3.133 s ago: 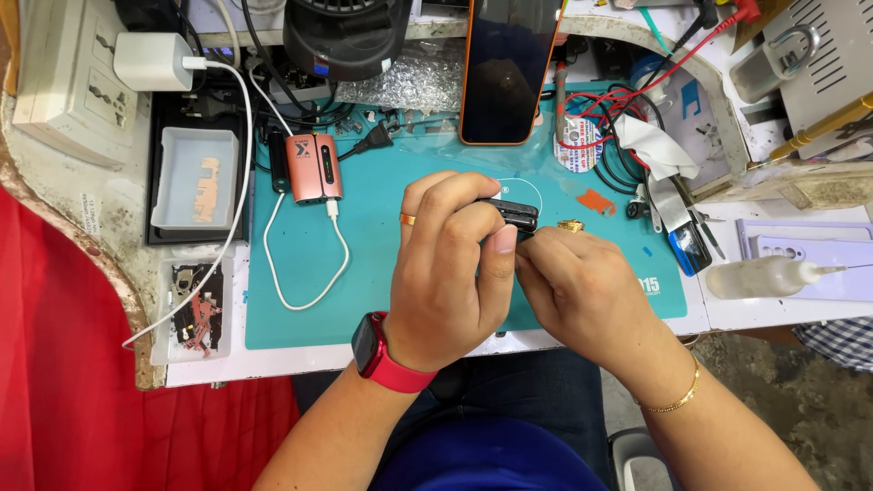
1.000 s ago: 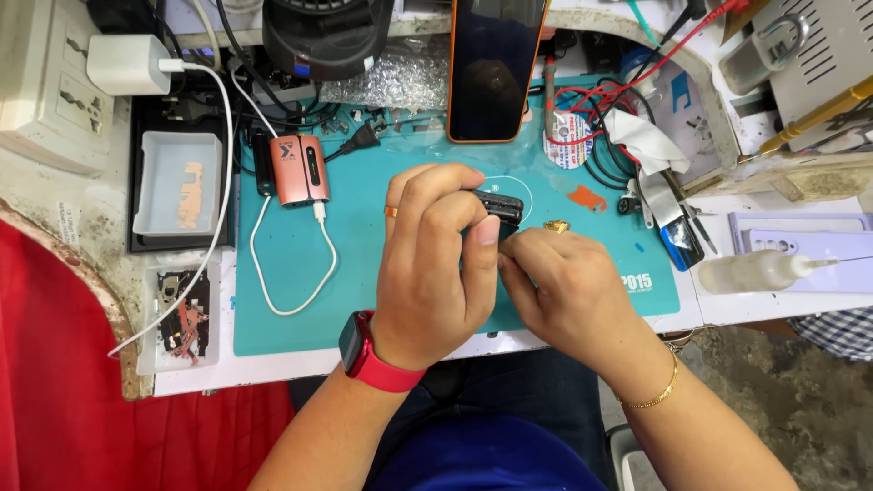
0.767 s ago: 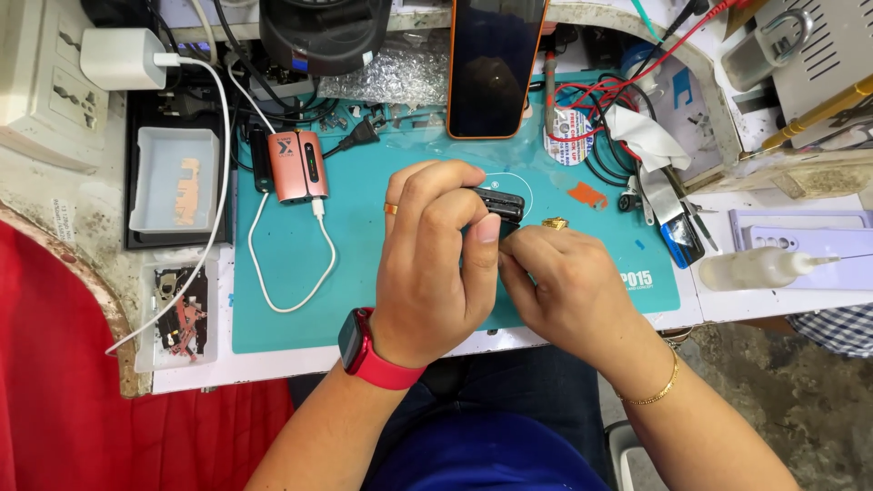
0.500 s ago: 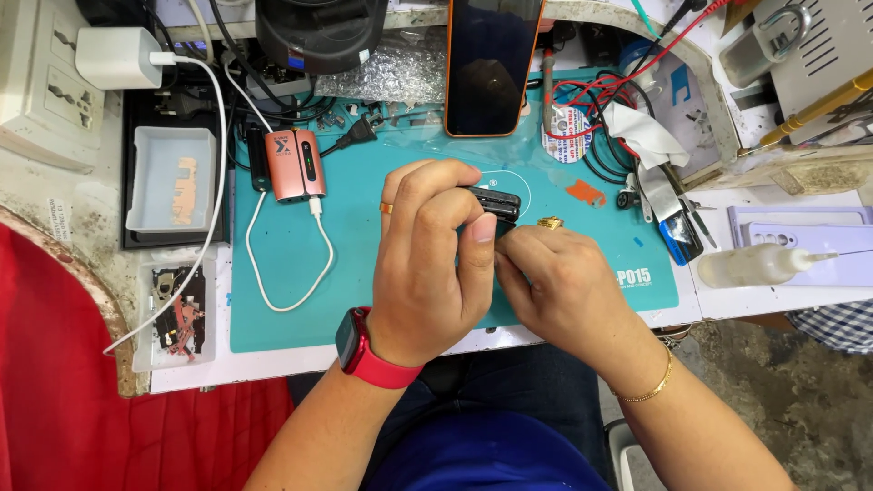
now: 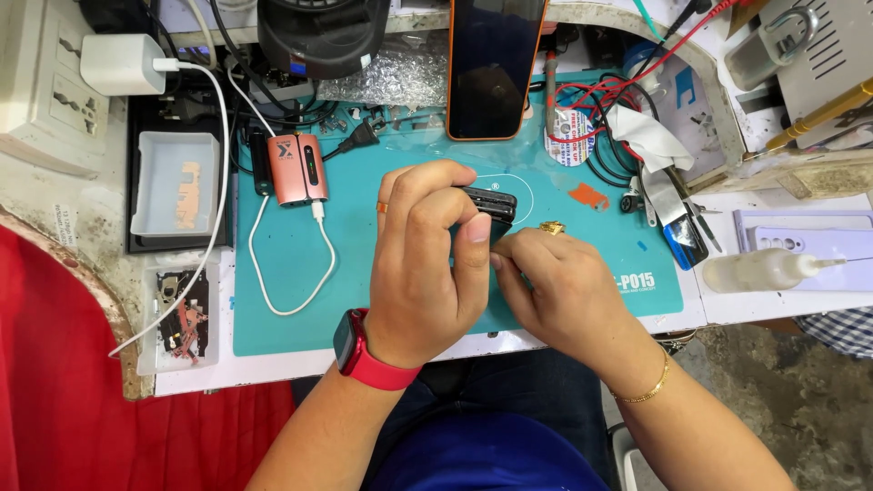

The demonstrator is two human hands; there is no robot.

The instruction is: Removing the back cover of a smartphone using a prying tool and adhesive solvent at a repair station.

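Pinching a small black device (image 5: pixel 491 202), left hand (image 5: pixel 427 264) grip shut; right hand (image 5: pixel 559 291) grip unclear.

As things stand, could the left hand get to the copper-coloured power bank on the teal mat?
Probably yes: the copper-coloured power bank lies beyond the left hand across bare teal mat, but that hand holds a small black device.

On the teal rubber work mat (image 5: pixel 300 273), the left hand (image 5: pixel 427 273) and right hand (image 5: pixel 564 291) meet at centre around a small black rectangular device (image 5: pixel 491 202). At eleven o'clock lies a copper-pink power bank (image 5: pixel 297 169); at twelve, a dark-screened smartphone with orange edges (image 5: pixel 496 64). At three lies a clear plastic squeeze bottle (image 5: pixel 764 270), off the mat; at nine, a shallow white plastic tray (image 5: pixel 177 182).
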